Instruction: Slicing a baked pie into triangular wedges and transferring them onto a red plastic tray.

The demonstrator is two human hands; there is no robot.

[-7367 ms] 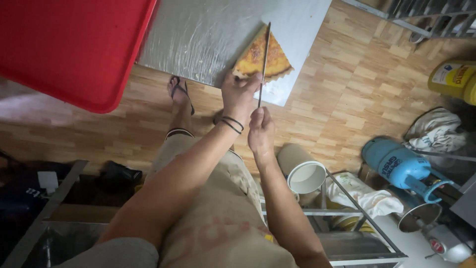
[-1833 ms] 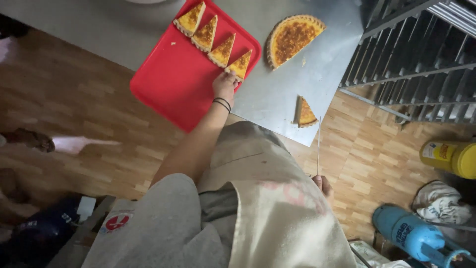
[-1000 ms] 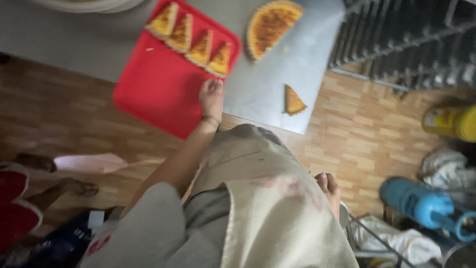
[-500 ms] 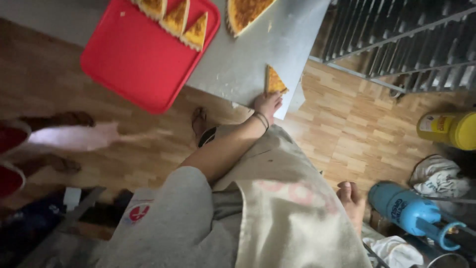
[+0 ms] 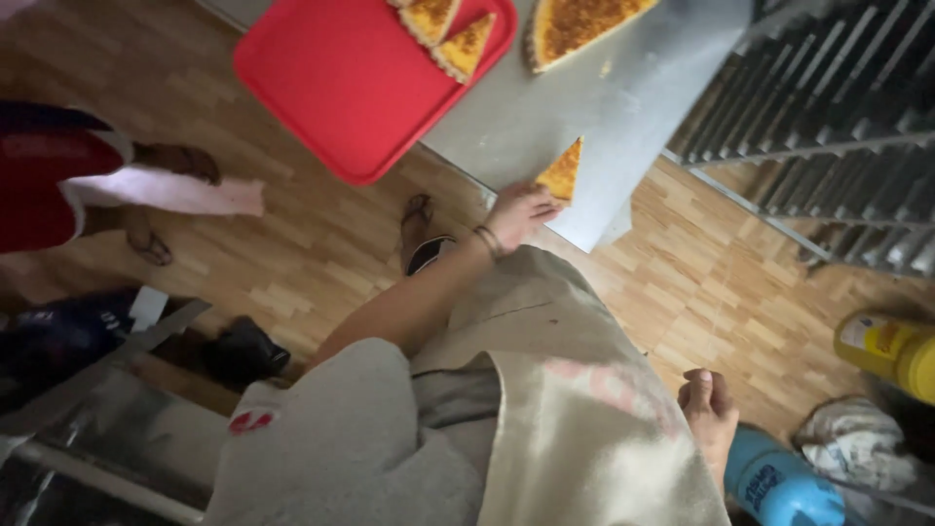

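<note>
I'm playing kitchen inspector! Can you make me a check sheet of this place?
Surface: grey metal table, crumbs on it.
Job's things: single pie wedge near table edge; partial pie; two wedges on red tray.
Clutter: blue container, yellow bottle, rag on floor.
Hands: left hand touches the single wedge; right hand hangs closed by the apron.
Cables: nothing seen.
Surroundings: wood floor, metal rack, another person's feet.
</note>
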